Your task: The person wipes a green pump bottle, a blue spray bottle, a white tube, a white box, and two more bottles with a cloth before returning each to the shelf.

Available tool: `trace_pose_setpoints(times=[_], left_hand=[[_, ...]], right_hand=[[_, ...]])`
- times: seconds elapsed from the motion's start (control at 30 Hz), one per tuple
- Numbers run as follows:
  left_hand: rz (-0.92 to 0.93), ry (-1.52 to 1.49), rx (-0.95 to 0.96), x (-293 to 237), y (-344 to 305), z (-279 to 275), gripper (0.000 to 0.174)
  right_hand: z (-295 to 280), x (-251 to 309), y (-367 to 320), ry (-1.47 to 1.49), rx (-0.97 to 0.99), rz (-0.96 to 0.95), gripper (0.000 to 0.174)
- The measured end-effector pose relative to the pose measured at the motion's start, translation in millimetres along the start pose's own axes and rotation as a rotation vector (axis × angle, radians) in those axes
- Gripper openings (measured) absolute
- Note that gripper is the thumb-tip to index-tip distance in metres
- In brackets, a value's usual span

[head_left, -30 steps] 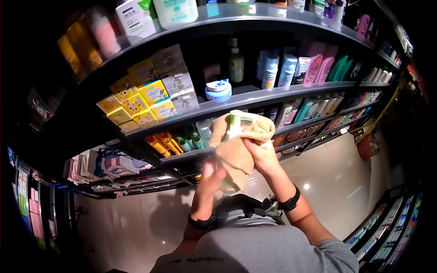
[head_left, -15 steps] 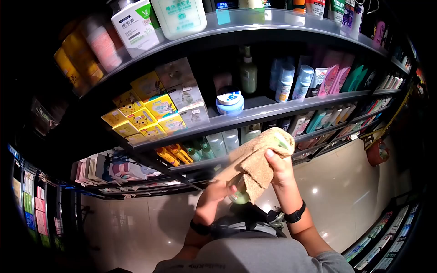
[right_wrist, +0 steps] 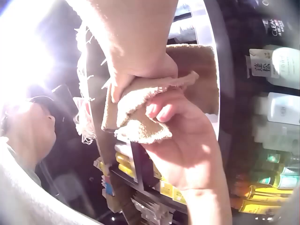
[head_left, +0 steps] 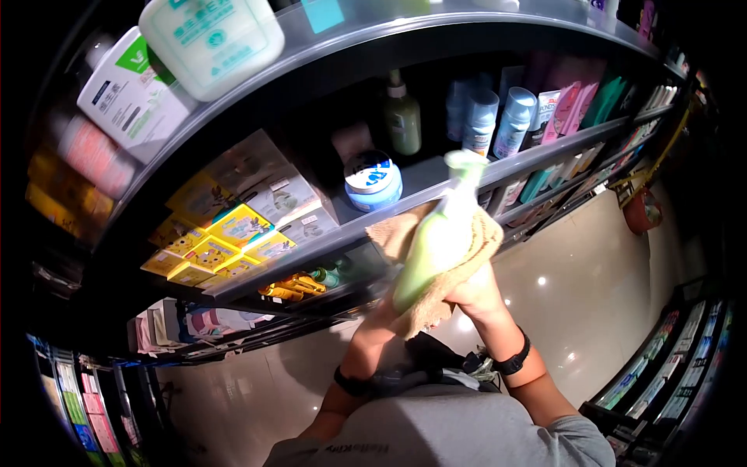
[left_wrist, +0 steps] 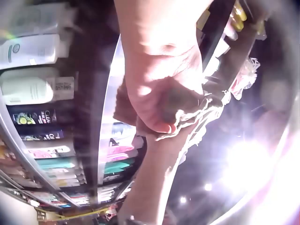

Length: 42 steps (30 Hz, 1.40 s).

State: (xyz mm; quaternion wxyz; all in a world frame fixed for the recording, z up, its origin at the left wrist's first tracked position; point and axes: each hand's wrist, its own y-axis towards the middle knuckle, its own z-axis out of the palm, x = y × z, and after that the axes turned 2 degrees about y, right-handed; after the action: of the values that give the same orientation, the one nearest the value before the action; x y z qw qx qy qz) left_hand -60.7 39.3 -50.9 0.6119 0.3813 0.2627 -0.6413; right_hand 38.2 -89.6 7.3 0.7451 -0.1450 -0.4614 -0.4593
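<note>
In the head view a pale green pump bottle leans up and to the right, its pump head toward the shelf. A tan towel wraps its right side and back. My left hand grips the bottle's lower end, partly hidden behind it; in the right wrist view its fingertips curl at the towel. My right hand holds the towel against the bottle's right side. Seen from the left wrist, my left hand curls round the bottle's base, beside the towel's frayed edge.
Just beyond the hands runs a curved shelf edge. On that shelf stand a blue-and-white jar, a dark green pump bottle and stacked yellow boxes. Large white bottles crowd the shelf above. Glossy floor lies below.
The bottle has come out from under the towel, showing its green body and pump head. Towel folds have moved to its right side and back. The view has shifted closer to the shelf.
</note>
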Motion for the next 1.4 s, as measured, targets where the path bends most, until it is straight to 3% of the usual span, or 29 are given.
trace_pose_setpoints(times=[0.03,0.1,0.13,0.2,0.23,0.27,0.33,0.5,0.53,0.57,0.6,0.67,0.7,0.73,0.83,0.87,0.97,1.0,1.07,1.17,1.27,1.33,1.4], left_hand=[[0.025,0.114,-0.083,-8.5,-0.6,13.0,0.057],[0.092,0.337,-0.257,-27.1,0.7,35.7,0.037],[-0.214,0.299,-0.336,-41.0,7.6,38.7,0.042],[-0.174,0.368,-0.201,-61.2,24.3,44.5,0.059],[-0.073,0.530,0.011,-32.9,37.2,-10.2,0.078],[0.230,0.663,-0.044,-20.1,44.1,-21.7,0.061],[0.108,0.508,-0.045,-41.6,44.3,-24.3,0.059],[0.199,0.491,-0.090,-81.5,65.1,-18.9,0.051],[0.189,0.509,-0.125,-88.6,72.8,-1.1,0.051],[0.195,0.730,-0.031,-97.8,81.8,8.6,0.049],[0.258,0.791,-0.031,-98.2,89.2,16.4,0.046],[0.267,0.631,0.032,-98.2,100.2,23.5,0.042],[0.350,0.706,0.064,-96.7,105.6,22.0,0.038],[0.389,0.758,0.111,-101.4,110.4,25.1,0.037],[0.477,0.730,0.205,-111.4,125.1,27.5,0.037],[0.417,0.581,0.153,-113.9,124.6,32.9,0.036],[0.494,0.467,0.146,-115.4,129.9,32.3,0.038],[0.595,0.502,0.130,-112.2,134.1,30.0,0.039],[0.705,0.566,0.129,-108.6,142.2,27.6,0.040],[0.871,0.820,-0.003,-109.5,145.1,26.6,0.041],[0.857,0.862,-0.081,-104.0,146.4,32.3,0.041],[0.870,0.891,-0.089,-107.1,148.3,37.2,0.042],[0.971,1.050,-0.090,-110.9,154.9,40.6,0.042]], right_hand=[[0.6,-2.4,3.7,-0.017,0.040,-0.013,0.081],[-3.2,3.0,10.2,0.013,0.088,0.022,0.078],[-5.4,5.4,11.5,0.011,0.088,0.038,0.077],[-8.0,7.9,13.6,0.000,0.065,0.040,0.075],[-7.7,8.2,15.4,0.001,0.042,0.031,0.073],[-7.8,6.4,17.2,-0.002,0.049,0.029,0.073],[-9.5,1.9,19.6,-0.144,0.052,-0.093,0.071],[0.5,5.0,32.2,-0.265,0.085,-0.090,0.068],[2.6,7.0,37.0,-0.474,0.138,-0.183,0.065],[4.8,6.9,38.7,-0.682,0.186,-0.278,0.063],[6.2,4.7,38.8,-0.677,0.182,-0.281,0.063],[8.1,0.7,41.3,-0.687,0.112,-0.425,0.061],[9.4,5.1,42.6,-0.662,0.079,-0.476,0.061],[7.0,10.4,42.6,-0.834,0.096,-0.515,0.075],[-4.3,5.9,44.8,-0.509,0.068,-0.139,0.077],[-5.4,6.2,46.3,-0.515,0.065,-0.145,0.077],[-7.9,1.6,51.1,-0.061,0.029,-0.065,0.061],[-5.0,0.2,53.2,0.077,0.010,0.005,0.058],[-4.1,-10.1,55.7,0.195,-0.001,-0.051,0.054],[-6.0,-16.1,58.9,0.215,-0.026,-0.060,0.048],[-16.5,-16.9,58.3,0.143,-0.053,-0.074,0.039],[-28.2,-11.8,54.7,-0.119,-0.110,-0.084,0.027],[-38.1,0.6,44.2,-0.202,-0.138,-0.045,0.024]])
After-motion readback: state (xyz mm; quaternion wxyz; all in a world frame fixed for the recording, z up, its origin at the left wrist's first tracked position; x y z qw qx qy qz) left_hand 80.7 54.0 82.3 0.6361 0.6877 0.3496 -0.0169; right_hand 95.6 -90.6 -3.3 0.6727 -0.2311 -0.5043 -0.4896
